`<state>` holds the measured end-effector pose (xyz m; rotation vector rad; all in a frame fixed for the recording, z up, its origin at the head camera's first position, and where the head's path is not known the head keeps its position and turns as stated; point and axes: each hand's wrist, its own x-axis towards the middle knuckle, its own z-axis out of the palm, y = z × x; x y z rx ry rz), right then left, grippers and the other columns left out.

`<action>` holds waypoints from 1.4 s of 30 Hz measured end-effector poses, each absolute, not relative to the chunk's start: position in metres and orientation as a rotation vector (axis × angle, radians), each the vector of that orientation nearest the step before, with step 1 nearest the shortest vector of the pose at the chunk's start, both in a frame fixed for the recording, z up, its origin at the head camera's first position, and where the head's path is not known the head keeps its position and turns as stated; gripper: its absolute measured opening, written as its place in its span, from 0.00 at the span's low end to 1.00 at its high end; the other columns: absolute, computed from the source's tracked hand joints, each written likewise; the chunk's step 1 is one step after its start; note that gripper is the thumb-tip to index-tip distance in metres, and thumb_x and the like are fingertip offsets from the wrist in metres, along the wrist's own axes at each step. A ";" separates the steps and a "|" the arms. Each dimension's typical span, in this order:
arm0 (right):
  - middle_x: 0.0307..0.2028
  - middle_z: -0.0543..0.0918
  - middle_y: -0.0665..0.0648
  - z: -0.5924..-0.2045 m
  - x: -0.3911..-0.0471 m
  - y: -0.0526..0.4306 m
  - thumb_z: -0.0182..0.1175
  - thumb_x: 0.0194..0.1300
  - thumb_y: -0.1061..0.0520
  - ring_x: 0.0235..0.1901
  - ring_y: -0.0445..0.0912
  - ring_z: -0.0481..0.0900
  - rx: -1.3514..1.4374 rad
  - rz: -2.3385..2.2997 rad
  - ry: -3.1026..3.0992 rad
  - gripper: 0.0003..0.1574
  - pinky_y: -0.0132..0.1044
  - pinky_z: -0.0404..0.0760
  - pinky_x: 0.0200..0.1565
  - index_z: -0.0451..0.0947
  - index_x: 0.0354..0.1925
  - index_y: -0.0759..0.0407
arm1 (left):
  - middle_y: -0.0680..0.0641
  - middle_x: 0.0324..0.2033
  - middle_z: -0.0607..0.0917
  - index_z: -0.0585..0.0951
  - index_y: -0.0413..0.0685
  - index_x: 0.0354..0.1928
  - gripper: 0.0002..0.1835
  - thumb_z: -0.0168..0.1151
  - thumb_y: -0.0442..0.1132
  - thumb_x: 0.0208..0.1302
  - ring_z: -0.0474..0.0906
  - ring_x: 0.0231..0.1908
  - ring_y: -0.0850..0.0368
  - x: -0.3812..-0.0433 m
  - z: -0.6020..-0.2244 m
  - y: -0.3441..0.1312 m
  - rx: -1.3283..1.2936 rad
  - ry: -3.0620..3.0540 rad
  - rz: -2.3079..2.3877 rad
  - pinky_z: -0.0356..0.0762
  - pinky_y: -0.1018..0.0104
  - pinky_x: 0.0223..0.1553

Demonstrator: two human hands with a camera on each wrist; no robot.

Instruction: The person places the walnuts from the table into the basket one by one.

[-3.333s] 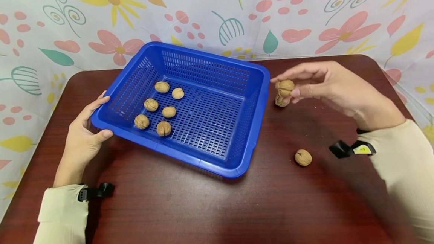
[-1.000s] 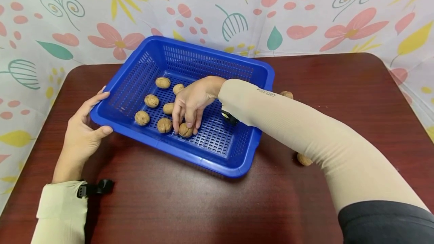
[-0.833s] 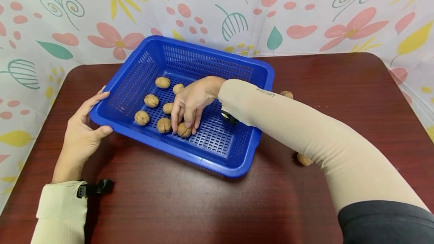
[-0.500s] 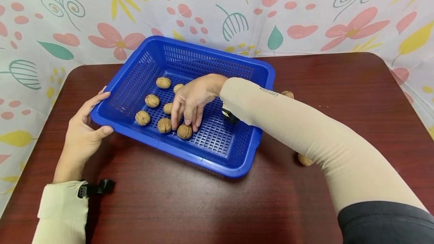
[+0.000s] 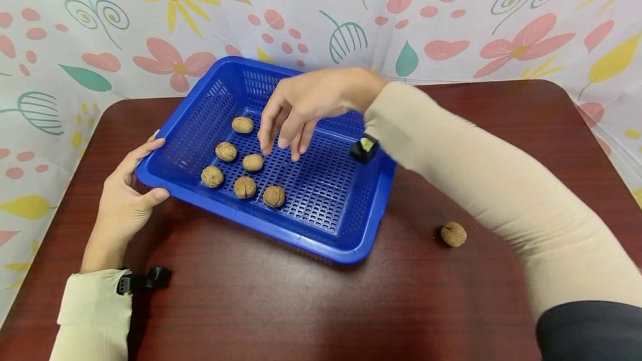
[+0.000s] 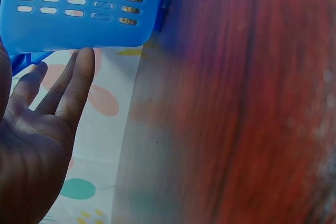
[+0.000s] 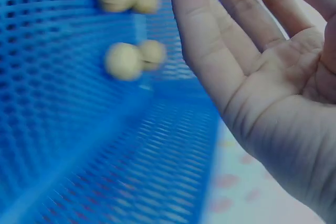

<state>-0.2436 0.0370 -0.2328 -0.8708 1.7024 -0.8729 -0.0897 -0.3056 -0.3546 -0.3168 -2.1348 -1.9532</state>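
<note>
A blue plastic basket (image 5: 311, 241) with slotted walls holds several walnuts, among them one near its front wall (image 5: 273, 196) and another beside it (image 5: 244, 187). My left hand (image 5: 125, 194) holds the basket's left corner, thumb at the front rim and fingers along the left side; in the left wrist view the fingers reach up to the basket's outer wall. Above the basket floor hovers my right hand (image 5: 306, 107), fingers loosely bent and apart, with nothing in them. The right wrist view shows that palm bare. This hand hides part of the basket's back.
One walnut (image 5: 453, 234) lies on the dark red-brown table (image 5: 281, 305), right of the basket. The right sleeve (image 5: 481, 155) crosses over the basket's right rim and covers part of the table. A flower-printed cloth (image 5: 311, 10) hangs behind the table.
My right hand carried a walnut from the table's right side into the basket, set it by the front wall and let go. It has since lifted up and back. The left hand stays put.
</note>
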 end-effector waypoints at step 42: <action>0.62 0.85 0.57 -0.349 -0.057 0.344 0.46 0.75 0.78 0.42 0.51 0.88 -0.402 -1.744 2.073 0.28 0.42 0.85 0.37 0.70 0.70 0.70 | 0.44 0.77 0.70 0.76 0.40 0.71 0.49 0.87 0.44 0.45 0.67 0.75 0.55 -0.092 -0.355 -0.306 -0.280 -2.136 -1.972 0.72 0.80 0.64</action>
